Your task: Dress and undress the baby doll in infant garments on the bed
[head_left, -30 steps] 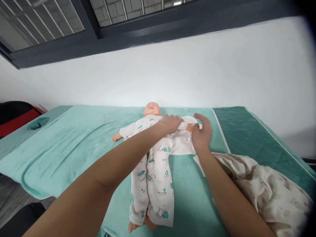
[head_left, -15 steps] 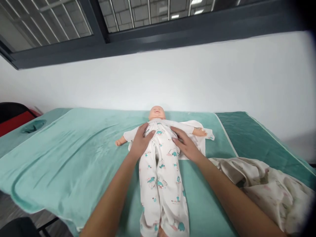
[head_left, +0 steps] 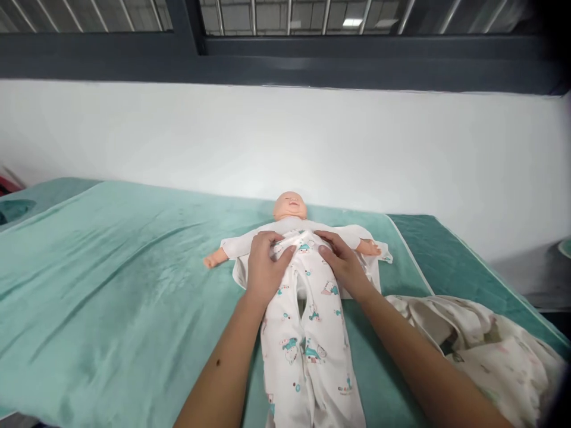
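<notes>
A baby doll point(head_left: 289, 205) lies on its back with its head toward the wall and both arms spread sideways. It wears a white top point(head_left: 250, 239) and white printed baby pants point(head_left: 307, 351) with teal animal figures and an open slit at the crotch. My left hand point(head_left: 267, 264) grips the pants' waistband on the left side, thumb on the front of the cloth. On the opposite side, my right hand point(head_left: 345, 266) holds the waistband between thumb and fingers. Both hands hide the sides of the waist.
Green sheeting point(head_left: 111, 285) covers the bed, with a darker green strip point(head_left: 428, 244) at the right. A crumpled printed cloth point(head_left: 486, 345) lies beside my right forearm. Behind the doll's head stands a white wall point(head_left: 285, 142) below a barred window point(head_left: 307, 18).
My view has tilted and shifted, so the doll sits slightly further right. Both hands stay at the pants' waist, and my left thumb has moved inward across the front.
</notes>
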`<state>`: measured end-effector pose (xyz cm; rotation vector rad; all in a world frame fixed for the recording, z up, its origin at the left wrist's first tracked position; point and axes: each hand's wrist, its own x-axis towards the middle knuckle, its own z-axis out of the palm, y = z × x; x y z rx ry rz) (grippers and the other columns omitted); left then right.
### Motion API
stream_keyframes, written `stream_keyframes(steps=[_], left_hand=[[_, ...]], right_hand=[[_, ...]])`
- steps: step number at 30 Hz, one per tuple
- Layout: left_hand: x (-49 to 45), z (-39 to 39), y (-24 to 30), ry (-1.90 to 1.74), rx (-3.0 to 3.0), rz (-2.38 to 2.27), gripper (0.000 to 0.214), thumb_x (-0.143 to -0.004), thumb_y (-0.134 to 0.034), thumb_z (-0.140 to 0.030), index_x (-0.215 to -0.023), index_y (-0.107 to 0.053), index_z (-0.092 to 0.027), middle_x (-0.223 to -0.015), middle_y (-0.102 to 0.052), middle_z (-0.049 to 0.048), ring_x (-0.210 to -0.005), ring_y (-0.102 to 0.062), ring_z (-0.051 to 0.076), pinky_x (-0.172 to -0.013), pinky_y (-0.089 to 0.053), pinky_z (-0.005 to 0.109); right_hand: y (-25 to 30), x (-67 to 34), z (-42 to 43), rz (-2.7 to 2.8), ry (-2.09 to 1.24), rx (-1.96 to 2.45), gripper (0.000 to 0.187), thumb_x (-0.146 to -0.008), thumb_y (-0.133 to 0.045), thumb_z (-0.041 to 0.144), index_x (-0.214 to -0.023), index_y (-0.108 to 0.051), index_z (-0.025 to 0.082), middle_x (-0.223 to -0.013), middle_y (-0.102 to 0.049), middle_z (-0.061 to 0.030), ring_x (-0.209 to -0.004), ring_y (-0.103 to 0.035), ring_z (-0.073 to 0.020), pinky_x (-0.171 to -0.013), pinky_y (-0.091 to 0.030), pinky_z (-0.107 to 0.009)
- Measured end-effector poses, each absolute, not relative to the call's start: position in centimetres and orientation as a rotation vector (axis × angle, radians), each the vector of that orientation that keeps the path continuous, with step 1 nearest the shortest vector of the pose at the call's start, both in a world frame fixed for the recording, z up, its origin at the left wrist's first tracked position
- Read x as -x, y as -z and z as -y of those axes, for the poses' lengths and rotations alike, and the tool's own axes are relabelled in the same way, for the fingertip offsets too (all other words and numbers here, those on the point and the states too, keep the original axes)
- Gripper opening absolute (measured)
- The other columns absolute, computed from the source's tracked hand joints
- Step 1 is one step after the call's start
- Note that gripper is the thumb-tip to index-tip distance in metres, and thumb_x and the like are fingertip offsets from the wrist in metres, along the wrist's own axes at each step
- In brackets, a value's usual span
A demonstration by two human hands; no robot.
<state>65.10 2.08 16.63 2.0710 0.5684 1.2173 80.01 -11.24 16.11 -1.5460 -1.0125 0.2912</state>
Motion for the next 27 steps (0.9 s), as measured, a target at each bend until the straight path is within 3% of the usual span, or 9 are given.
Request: stream_keyframes(steps=[6,11,18,22,27], left_hand=[[-64.7,-0.9,-16.4,-1.410,-2.219,-0.562,0.013,-0.092,-0.061,-0.032,-0.089,-0.059,-0.020,-0.080,-0.062,0.0008,-0.078,-0.057,0.015,-0.076,-0.043,0.030],[-64.8,-0.6,-16.4,-1.439,-2.287,-0.576,0.016,-0.095,-0.054,-0.031,-0.085,-0.058,-0.019,-0.076,-0.062,0.0013,-0.073,-0.055,0.015,-0.071,-0.040,0.029],[-64.9,-1.1,-16.1,-1.363,-2.394,-0.750,0.036,-0.099,-0.045,-0.032,-0.065,-0.050,-0.020,-0.057,-0.049,-0.0008,-0.059,-0.045,0.015,-0.066,-0.029,0.031],[-64.6,-1.9,-15.7,-1.297,-2.338,-0.871,0.047,-0.098,-0.044,-0.036,-0.054,-0.040,-0.020,-0.050,-0.040,-0.0020,-0.053,-0.036,0.013,-0.062,-0.024,0.030],[-64.2,-2.6,-15.3,-1.151,-2.087,-1.034,0.052,-0.097,-0.042,-0.046,-0.053,-0.038,-0.020,-0.048,-0.039,-0.0026,-0.052,-0.036,0.012,-0.057,-0.022,0.029]], right_hand=[[-18.0,-78.8,10.4,1.368,-0.076,1.683,0.044,-0.079,-0.076,0.045,-0.117,-0.059,0.031,-0.147,-0.047,-0.0029,-0.141,-0.037,-0.0261,-0.118,-0.030,-0.046],[-18.2,-78.5,10.0,1.395,-0.065,1.744,0.042,-0.076,-0.078,0.049,-0.105,-0.057,0.028,-0.152,-0.038,-0.0039,-0.143,-0.032,-0.0284,-0.117,-0.030,-0.050],[-17.4,-78.7,12.7,1.463,0.100,1.744,0.021,-0.089,-0.064,0.044,-0.084,-0.059,0.024,-0.144,-0.047,-0.0044,-0.136,-0.038,-0.0285,-0.112,-0.033,-0.049],[-15.8,-79.2,16.3,1.378,0.102,1.816,0.026,-0.094,-0.058,0.042,-0.077,-0.059,0.023,-0.136,-0.052,-0.0044,-0.125,-0.046,-0.0276,-0.106,-0.035,-0.048],[-13.5,-78.5,18.4,1.155,-0.113,1.819,0.026,-0.091,-0.060,0.047,-0.085,-0.061,0.023,-0.117,-0.052,-0.0071,-0.110,-0.051,-0.0239,-0.096,-0.041,-0.042]])
